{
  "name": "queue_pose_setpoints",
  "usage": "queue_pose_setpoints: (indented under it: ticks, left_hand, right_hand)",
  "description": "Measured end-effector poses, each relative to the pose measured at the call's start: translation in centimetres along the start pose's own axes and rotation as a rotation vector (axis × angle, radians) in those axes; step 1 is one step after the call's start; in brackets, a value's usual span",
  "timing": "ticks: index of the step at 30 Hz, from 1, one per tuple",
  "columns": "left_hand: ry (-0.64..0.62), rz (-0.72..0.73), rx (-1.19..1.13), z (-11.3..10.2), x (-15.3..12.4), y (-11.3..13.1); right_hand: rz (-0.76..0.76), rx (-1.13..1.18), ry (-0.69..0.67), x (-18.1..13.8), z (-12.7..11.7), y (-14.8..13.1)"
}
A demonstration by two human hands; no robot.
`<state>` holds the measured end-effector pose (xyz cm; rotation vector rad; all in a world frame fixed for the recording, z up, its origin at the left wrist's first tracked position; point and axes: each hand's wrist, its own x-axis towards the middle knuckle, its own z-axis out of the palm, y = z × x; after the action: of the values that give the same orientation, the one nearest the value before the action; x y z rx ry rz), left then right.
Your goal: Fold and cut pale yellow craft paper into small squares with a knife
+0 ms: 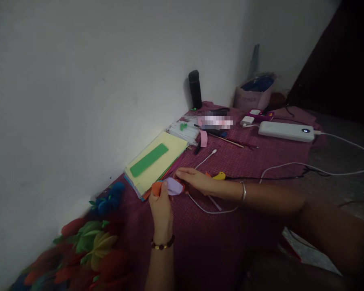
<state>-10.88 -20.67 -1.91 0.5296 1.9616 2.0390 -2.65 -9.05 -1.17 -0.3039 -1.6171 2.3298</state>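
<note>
My left hand (pixel 160 206) pinches a small folded piece of orange and lilac paper (pixel 170 186) just above the maroon cloth (pixel 218 238). My right hand (pixel 197 180) reaches in from the right, fingers flat and pointing at the same piece; its fingertips touch or nearly touch the lilac part. A silver bangle sits on my right wrist, a bead bracelet on my left. A stack of coloured sheets (pixel 156 161) with a pale yellow top and a green strip (pixel 149 159) lies right behind the hands.
Paper flowers (pixel 87 246) in red, green, yellow and blue lie at lower left by the wall. White cables (pixel 291 165), a yellow-handled tool (pixel 220 176), a white power bank (pixel 286 131), pens, a black bottle (pixel 195 89) and a bag (pixel 255 93) lie farther back.
</note>
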Motion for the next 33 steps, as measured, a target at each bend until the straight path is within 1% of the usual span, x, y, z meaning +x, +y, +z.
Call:
queue_pose_setpoints:
  ticks: [2, 3, 6, 8, 10, 12, 14, 15, 20, 21, 22, 23, 24, 26, 27, 29, 30, 31, 32, 33]
  left_hand:
    - [0.004, 0.008, 0.002, 0.1, -0.4, 0.0]
    - [-0.021, -0.019, -0.022, 0.2, -0.6, 0.0]
    - [-0.152, -0.155, -0.148, 0.2, -1.7, -0.2]
    - [-0.206, -0.210, -0.202, -0.1, -2.4, -0.6]
    - [-0.180, -0.209, -0.202, -0.5, -2.7, -1.2]
    - [-0.116, -0.214, -0.211, -0.8, -2.7, -1.9]
    - [-0.060, -0.247, -0.237, -0.8, -2.5, -2.4]
    - [-0.052, -0.278, -0.258, -0.7, -2.3, -2.6]
    - [-0.063, -0.458, -0.418, 0.0, -2.1, -2.9]
    - [-0.053, -0.472, -0.433, 0.1, -2.2, -2.9]
    - [-0.037, -0.455, -0.433, 0.0, -2.3, -2.8]
    - [-0.027, -0.393, -0.404, -0.1, -2.4, -2.8]
    - [-0.019, -0.288, -0.337, -0.4, -2.6, -2.7]
    - [-0.014, 0.011, -0.106, -1.2, -3.0, -2.6]
    - [-0.015, 0.176, 0.018, -1.7, -3.2, -2.6]
    - [-0.035, 0.454, 0.208, -2.7, -3.7, -2.6]
    - [-0.060, 0.554, 0.262, -3.2, -3.9, -2.7]
    - [-0.096, 0.624, 0.297, -3.5, -4.0, -2.8]
    - [-0.134, 0.664, 0.325, -3.6, -4.2, -2.8]
    - [-0.168, 0.674, 0.347, -3.6, -4.3, -2.9]
  right_hand:
    - [0.017, -0.039, -0.032, -0.5, 0.1, 0.3]
    - [0.024, -0.048, -0.035, -0.7, 0.1, 0.5]
    - [0.006, -0.026, -0.014, -1.2, -0.1, 1.5]
    - [0.006, -0.004, 0.002, -1.5, -0.3, 2.1]
    - [0.039, 0.012, 0.023, -1.6, -0.5, 2.6]
    - [0.084, 0.022, 0.041, -1.5, -0.6, 3.0]
    - [0.107, 0.036, 0.057, -1.3, -0.7, 3.1]
    - [0.110, 0.045, 0.063, -1.2, -0.8, 3.2]
    - [0.090, 0.039, 0.145, -1.2, -1.9, 3.5]
    - [0.066, 0.010, 0.165, -1.4, -2.1, 3.5]
    - [0.025, -0.031, 0.179, -1.6, -2.3, 3.4]
    - [-0.034, -0.085, 0.183, -1.8, -2.3, 3.3]
    - [-0.100, -0.151, 0.181, -2.0, -2.3, 3.1]
    - [-0.213, -0.293, 0.160, -2.4, -2.2, 2.5]
    - [-0.233, -0.348, 0.140, -2.6, -2.1, 2.3]
    - [-0.200, -0.375, 0.096, -3.0, -1.8, 2.0]
    - [-0.158, -0.340, 0.073, -3.1, -1.6, 1.9]
    - [-0.110, -0.277, 0.047, -3.1, -1.4, 1.9]
    - [-0.059, -0.200, 0.012, -3.1, -1.2, 1.9]
    - [-0.017, -0.128, -0.022, -3.1, -1.1, 1.9]
